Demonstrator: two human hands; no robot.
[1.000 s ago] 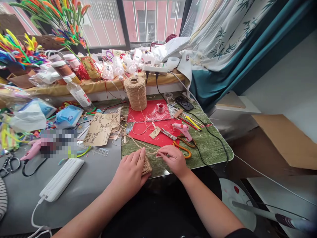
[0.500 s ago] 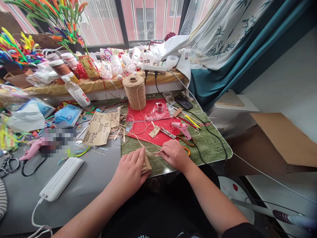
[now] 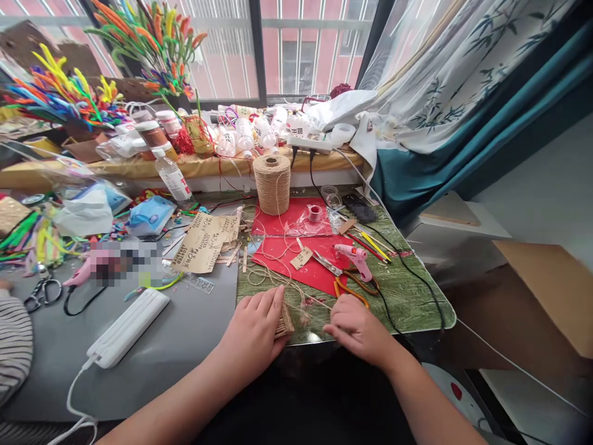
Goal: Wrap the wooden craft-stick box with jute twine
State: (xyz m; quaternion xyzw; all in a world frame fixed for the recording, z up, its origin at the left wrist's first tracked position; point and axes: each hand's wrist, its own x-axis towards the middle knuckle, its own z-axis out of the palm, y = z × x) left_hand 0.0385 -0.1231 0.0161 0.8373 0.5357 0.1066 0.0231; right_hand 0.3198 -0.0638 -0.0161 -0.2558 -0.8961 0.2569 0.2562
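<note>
My left hand [image 3: 254, 321] is closed over a small block wrapped in twine [image 3: 285, 321] at the table's front edge. Its palm and fingers hide most of the block. To the right, my right hand [image 3: 359, 327] has its fingers curled and pinched on a strand of jute twine [image 3: 315, 301]. Loose loops of the twine lie between the hands and run back to the big twine spool [image 3: 272, 185]. Just beyond my right hand are orange-handled scissors [image 3: 345, 275] and a pink glue gun [image 3: 356, 259].
Red sheets [image 3: 296, 247] lie under the twine and scissors. Sandpaper pieces [image 3: 204, 244], a white power strip [image 3: 127, 327] and a second pink tool [image 3: 90, 267] are to the left. A striped sleeve [image 3: 16, 346] of another person shows at the left edge. A black cable [image 3: 430, 290] crosses the right side.
My right hand has moved away from my left, drawing the twine strand rightward. The left hand keeps its hold on the block. The whole view has shifted, and the striped sleeve shows more.
</note>
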